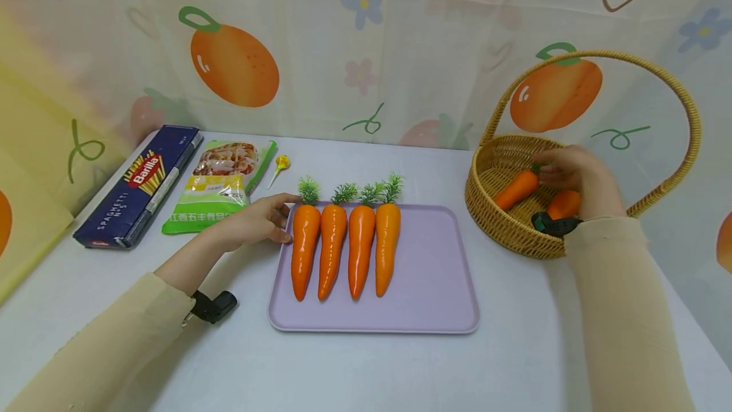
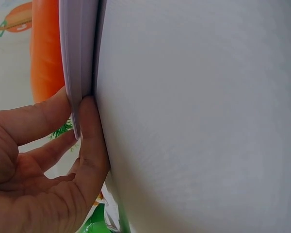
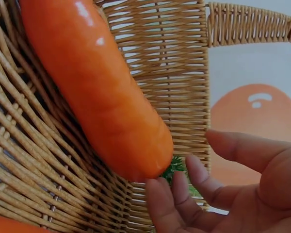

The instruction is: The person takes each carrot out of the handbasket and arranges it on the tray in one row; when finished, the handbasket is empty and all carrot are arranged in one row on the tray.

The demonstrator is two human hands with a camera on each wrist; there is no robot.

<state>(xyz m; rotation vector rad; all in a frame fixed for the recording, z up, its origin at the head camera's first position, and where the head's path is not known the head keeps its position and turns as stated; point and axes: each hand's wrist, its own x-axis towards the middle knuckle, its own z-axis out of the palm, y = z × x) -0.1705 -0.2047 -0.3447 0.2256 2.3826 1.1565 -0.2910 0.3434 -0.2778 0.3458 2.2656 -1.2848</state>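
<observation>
My left hand (image 1: pixel 260 218) pinches the left rim of a lilac tray (image 1: pixel 434 272); in the left wrist view the thumb lies over the rim and a finger under it. Several orange toy carrots (image 1: pixel 305 240) with green tops lie side by side on the tray. Inside a wicker basket (image 1: pixel 483 205) at the right, my right hand (image 1: pixel 569 170) reaches toward a carrot (image 3: pixel 97 92). Its fingertips are right at the leafy end, with the thumb apart. Another carrot (image 1: pixel 564 204) lies in the basket, partly hidden by the wrist camera.
A blue spaghetti box (image 1: pixel 140 186) and a green food packet (image 1: pixel 220 186) lie at the left, with a yellow lollipop (image 1: pixel 282 163) beside the packet. The basket's tall handle (image 1: pixel 606 54) arches above my right hand. A patterned curtain (image 1: pixel 320 18) stands behind the table.
</observation>
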